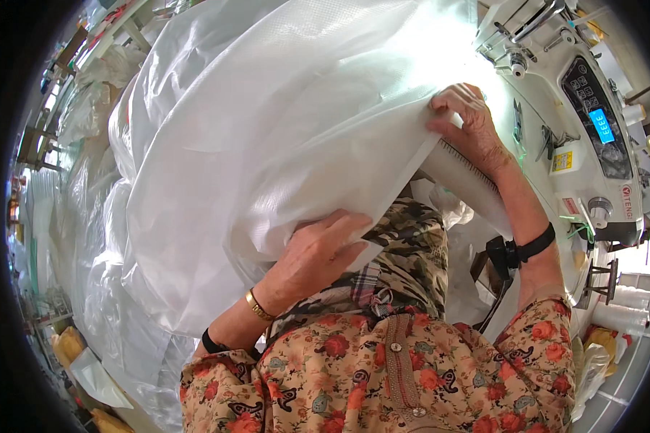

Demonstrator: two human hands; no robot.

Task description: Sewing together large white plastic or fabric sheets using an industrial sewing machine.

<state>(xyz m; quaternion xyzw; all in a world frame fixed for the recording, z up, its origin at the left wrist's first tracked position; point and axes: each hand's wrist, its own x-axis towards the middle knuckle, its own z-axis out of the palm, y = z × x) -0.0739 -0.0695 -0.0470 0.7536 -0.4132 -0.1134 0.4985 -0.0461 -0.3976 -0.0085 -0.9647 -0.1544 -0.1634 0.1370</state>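
Over on the far left, heaps of clear and white plastic sheeting are piled down toward the floor, with shelves and clutter behind them too blurred to make out. Moving in, a big white woven sack billows across the middle of the scene, draped over the person's lap and spilling up toward the bench. The left hand is flat on its lower edge, fingers spread and curled over the fold, pressing and gripping the fabric near the knee; a gold bangle and a dark band sit on that wrist. Below it, the floral sleeves and a patterned apron fill the bottom of the view. Further right, the right hand is up high, fingers pinched tight on the sack's upper edge, holding it close beside the machine. A black strap wraps that forearm. At the far right stands the white industrial sewing machine on the bench, its dark control panel lit with a small blue display, and white thread cones are stacked below it.
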